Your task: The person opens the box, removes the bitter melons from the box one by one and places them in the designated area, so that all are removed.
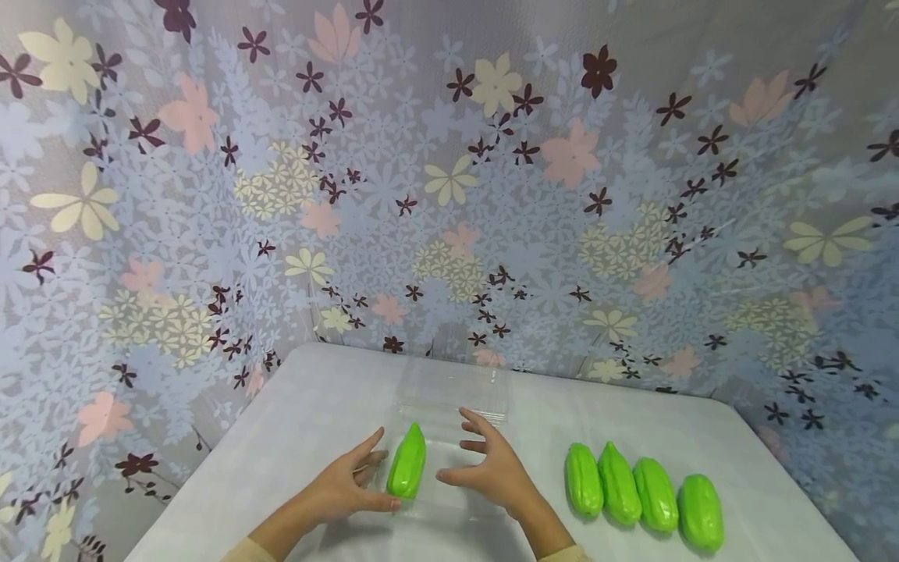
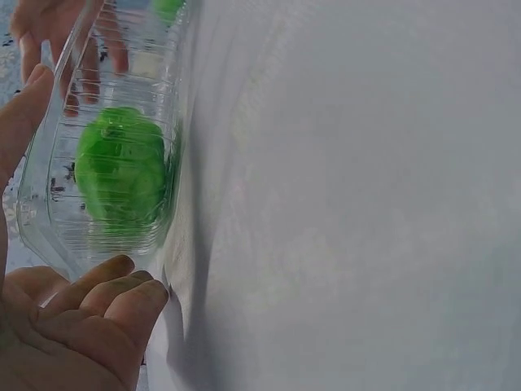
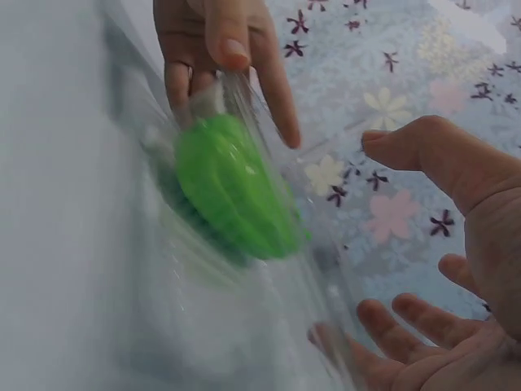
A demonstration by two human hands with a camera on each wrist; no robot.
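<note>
A clear plastic clamshell container (image 1: 449, 511) lies on the white table with its lid (image 1: 449, 386) folded back. Inside, toward its left side, is one bright green ridged fruit (image 1: 407, 462) with a pointed end, seen through the ribbed wall in the left wrist view. My left hand (image 1: 340, 485) is at the container's left side, fingers spread, thumb by the near edge; whether it touches the plastic I cannot tell. Around the right side, my right hand (image 1: 495, 472) hangs with parted fingers and nothing in them. Both hands are apart from the fruit.
Several similar green fruits (image 1: 655, 496) lie side by side on the table to the right of the right hand. A white cloth (image 1: 337, 382) covers the table. Behind and around it hangs a flower-patterned curtain (image 1: 379, 234).
</note>
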